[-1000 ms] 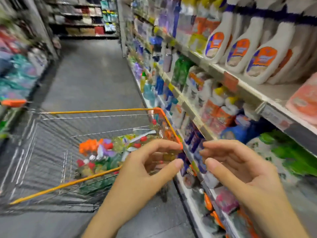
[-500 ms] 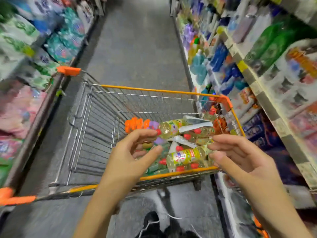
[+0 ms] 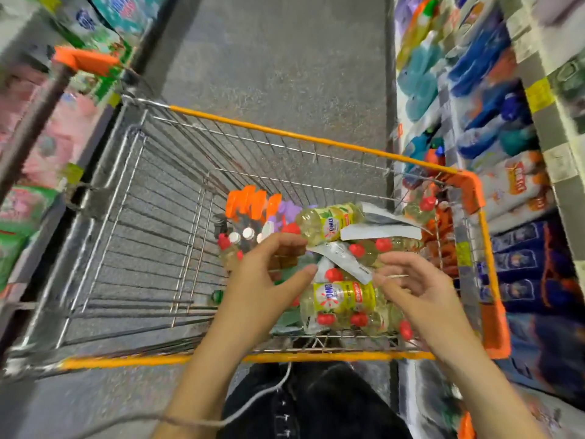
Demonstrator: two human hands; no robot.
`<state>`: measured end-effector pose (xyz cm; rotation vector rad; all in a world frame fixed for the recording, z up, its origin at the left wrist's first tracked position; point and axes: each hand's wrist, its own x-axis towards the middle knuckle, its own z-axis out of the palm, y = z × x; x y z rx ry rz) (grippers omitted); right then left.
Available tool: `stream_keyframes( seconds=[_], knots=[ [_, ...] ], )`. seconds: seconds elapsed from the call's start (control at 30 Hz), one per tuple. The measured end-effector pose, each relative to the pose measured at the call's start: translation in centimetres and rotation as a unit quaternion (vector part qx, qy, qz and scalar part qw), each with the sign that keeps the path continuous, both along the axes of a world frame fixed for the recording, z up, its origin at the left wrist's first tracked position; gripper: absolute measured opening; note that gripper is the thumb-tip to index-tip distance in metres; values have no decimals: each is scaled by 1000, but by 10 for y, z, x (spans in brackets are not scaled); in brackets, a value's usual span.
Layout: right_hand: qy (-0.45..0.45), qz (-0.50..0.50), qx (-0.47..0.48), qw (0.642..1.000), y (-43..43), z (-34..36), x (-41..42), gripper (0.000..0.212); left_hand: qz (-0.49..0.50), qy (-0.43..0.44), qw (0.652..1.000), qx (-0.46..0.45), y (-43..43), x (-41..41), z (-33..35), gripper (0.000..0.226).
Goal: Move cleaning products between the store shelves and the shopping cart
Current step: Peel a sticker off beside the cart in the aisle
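Both hands are empty: your left hand (image 3: 269, 280) and right hand (image 3: 421, 296) hover with fingers loosely curved over the bottles (image 3: 329, 221) piled at the right end of the shopping cart (image 3: 152, 217). Grab the yellow-label bottle (image 3: 343, 297) by its body and lift straight up over the orange rim (image 3: 316, 139). The shelves (image 3: 506, 191) crowd the cart's right side; its left half has room.

Grey speckled floor (image 3: 285, 58), black trousers (image 3: 332, 407) (a thin white cord (image 3: 278, 388) crossing them).

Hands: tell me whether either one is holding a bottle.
No, the left hand and right hand hover open above the bottles in the cart, gripping nothing.
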<state>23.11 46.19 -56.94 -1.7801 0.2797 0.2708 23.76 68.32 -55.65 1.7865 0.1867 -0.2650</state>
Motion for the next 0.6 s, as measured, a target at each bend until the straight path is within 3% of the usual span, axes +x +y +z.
stream_keyframes(
  seconds=[0.27, 0.43, 0.47, 0.53, 0.6],
  knots=[
    [93, 50, -80, 991, 4, -92, 42, 20, -9, 66, 996, 57, -9, 17, -68, 24],
    [109, 191, -167, 961, 31, -134, 42, 21, -78, 139, 976, 148, 2, 33, -107, 36],
    [87, 250, -244, 933, 35, -142, 42, 28, -112, 160, 964, 178, 5, 35, -112, 44],
    [53, 388, -410, 824, 39, -157, 43, 50, -168, 204, 940, 216, 9, 36, -118, 54],
    [82, 461, -497, 731, 40, -167, 45, 67, -193, 231, 928, 220, 13, 33, -122, 56]
  ],
)
